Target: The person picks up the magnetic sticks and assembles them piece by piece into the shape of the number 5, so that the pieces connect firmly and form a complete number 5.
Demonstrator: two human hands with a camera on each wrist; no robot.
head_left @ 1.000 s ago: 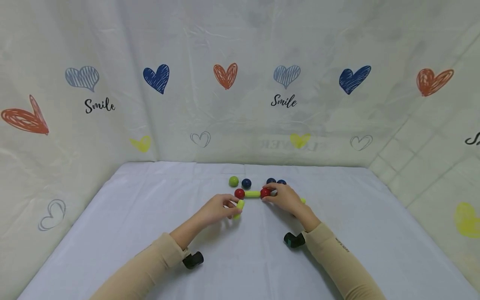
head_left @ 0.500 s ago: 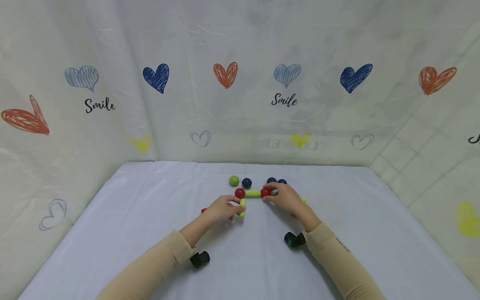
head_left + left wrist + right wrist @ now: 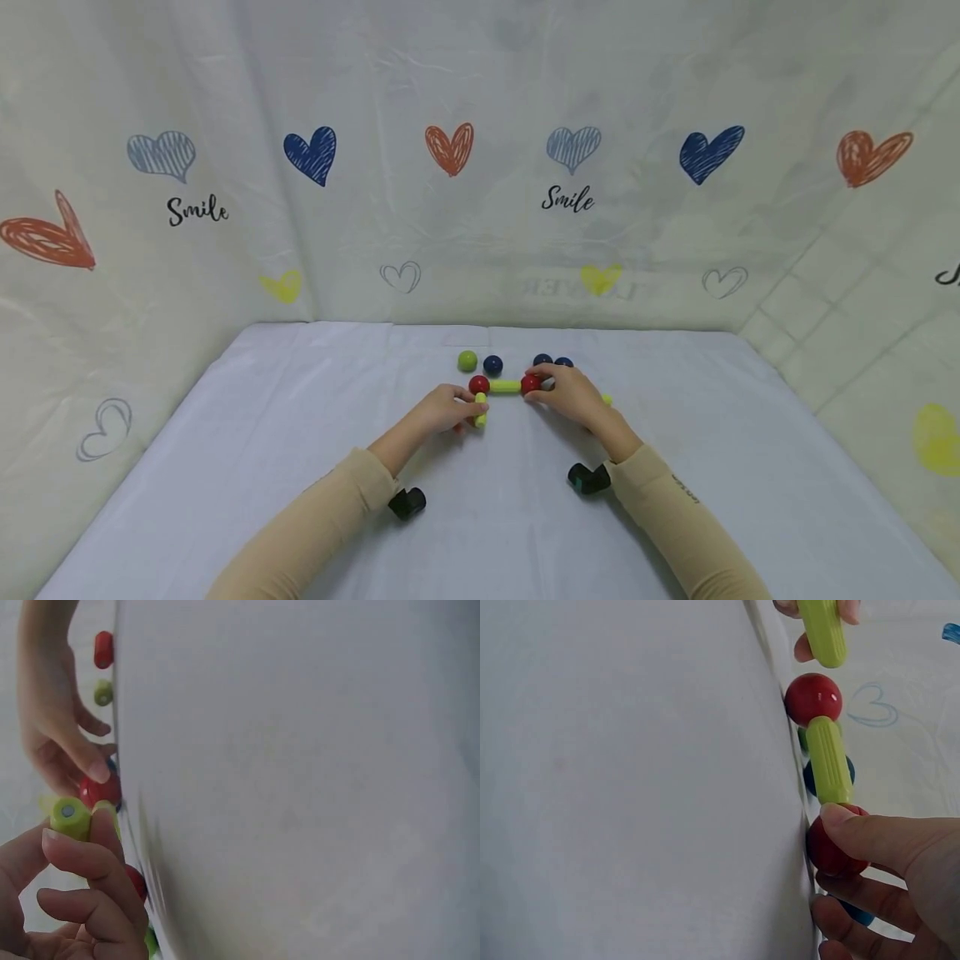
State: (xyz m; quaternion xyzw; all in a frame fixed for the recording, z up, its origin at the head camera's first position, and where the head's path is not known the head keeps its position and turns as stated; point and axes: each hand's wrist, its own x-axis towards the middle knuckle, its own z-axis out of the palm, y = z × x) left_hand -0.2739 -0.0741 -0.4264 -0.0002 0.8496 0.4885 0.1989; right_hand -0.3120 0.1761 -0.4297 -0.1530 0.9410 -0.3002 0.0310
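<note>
My left hand (image 3: 447, 407) pinches a short yellow-green ribbed rod (image 3: 481, 414) between thumb and fingers; a small silvery disc shows in its end in the left wrist view. The rod's far end is just short of a red ball (image 3: 814, 699), with a narrow gap in the right wrist view. That ball sits at one end of a second yellow-green rod (image 3: 829, 760), whose other end meets another red ball (image 3: 831, 844). My right hand (image 3: 567, 395) grips this second red ball between thumb and fingers. The row lies crosswise near the table's back.
Behind the row are a green ball (image 3: 467, 361), a dark blue ball (image 3: 492, 365) and two more blue balls (image 3: 543, 360), partly hidden. A yellow-green piece (image 3: 607, 401) shows beside my right wrist. In the left wrist view lies a red rod (image 3: 103, 649). A printed cloth hangs behind the table.
My left hand has moved forward and slightly right, bringing its rod upright in view and close below the left red ball. The right hand has stayed on its ball.
</note>
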